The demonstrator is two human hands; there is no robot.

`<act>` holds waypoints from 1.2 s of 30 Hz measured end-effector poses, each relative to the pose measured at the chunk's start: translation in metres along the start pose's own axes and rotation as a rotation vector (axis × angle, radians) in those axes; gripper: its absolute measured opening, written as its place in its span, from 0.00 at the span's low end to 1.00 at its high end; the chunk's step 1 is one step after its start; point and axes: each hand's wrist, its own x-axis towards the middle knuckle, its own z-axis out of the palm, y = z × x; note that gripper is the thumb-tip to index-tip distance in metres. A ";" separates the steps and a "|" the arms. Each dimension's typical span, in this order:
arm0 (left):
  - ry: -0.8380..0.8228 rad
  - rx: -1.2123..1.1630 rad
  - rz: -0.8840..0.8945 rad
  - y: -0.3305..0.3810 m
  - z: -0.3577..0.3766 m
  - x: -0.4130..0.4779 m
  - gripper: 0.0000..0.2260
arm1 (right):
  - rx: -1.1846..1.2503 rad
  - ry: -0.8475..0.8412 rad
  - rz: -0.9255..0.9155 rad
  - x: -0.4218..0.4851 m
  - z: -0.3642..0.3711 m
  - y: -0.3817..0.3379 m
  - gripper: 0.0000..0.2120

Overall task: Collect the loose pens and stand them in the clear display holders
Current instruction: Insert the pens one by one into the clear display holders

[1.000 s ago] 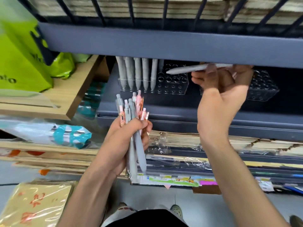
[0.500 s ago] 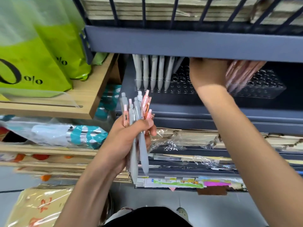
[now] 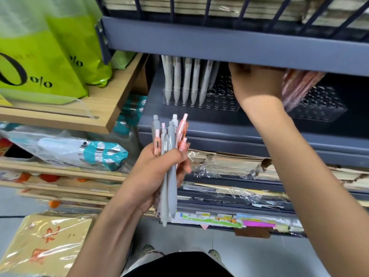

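Pens, grey and pink, are gripped in the left hand near the middle; grey pens stand in the far left holder. The right hand reaches under the shelf, fingers hidden; I cannot tell its grasp.

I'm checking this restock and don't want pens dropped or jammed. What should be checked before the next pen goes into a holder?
1. Left hand grip on the bundle of pens: fingers wrapped round it, ok.
2. Free holes in the left clear holder: several are empty beside the standing grey pens, ok.
3. Right hand free to take a pen: its fingers are hidden behind the upper shelf edge, cannot tell.
4. Pink pens seated in the right clear holder: blurred and leaning, cannot tell.
5. Bundle sorted by colour: grey and pink are mixed, not ok.
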 end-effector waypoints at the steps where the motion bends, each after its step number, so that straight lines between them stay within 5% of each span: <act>1: -0.003 -0.009 0.003 -0.001 0.003 0.000 0.03 | 0.183 -0.031 0.016 -0.011 -0.006 -0.004 0.15; 2: -0.004 -0.018 0.006 -0.002 0.005 0.000 0.03 | 0.321 -0.053 -0.005 -0.021 -0.015 -0.003 0.12; 5: 0.015 -0.033 0.009 -0.006 0.016 0.002 0.05 | 0.183 -0.275 -0.102 -0.050 -0.028 0.006 0.04; 8: 0.024 -0.043 0.007 -0.011 0.028 0.003 0.04 | 0.261 -0.570 -0.096 -0.068 -0.036 0.010 0.04; 11: -0.003 -0.009 0.013 -0.015 0.041 0.004 0.04 | 0.384 -0.680 -0.022 -0.074 -0.045 0.022 0.07; 14: -0.047 0.017 0.016 -0.020 0.053 0.005 0.05 | 0.406 -0.677 0.039 -0.078 -0.054 0.033 0.11; 24: -0.124 0.031 -0.021 -0.041 0.108 0.015 0.06 | 0.646 -0.383 0.208 -0.073 -0.103 0.067 0.04; 31: -0.134 0.023 -0.021 -0.058 0.143 0.022 0.05 | 0.721 -0.564 0.157 -0.070 -0.146 0.095 0.18; 36: -0.098 0.010 -0.023 -0.070 0.165 0.026 0.07 | 0.736 -0.291 0.108 -0.055 -0.165 0.105 0.11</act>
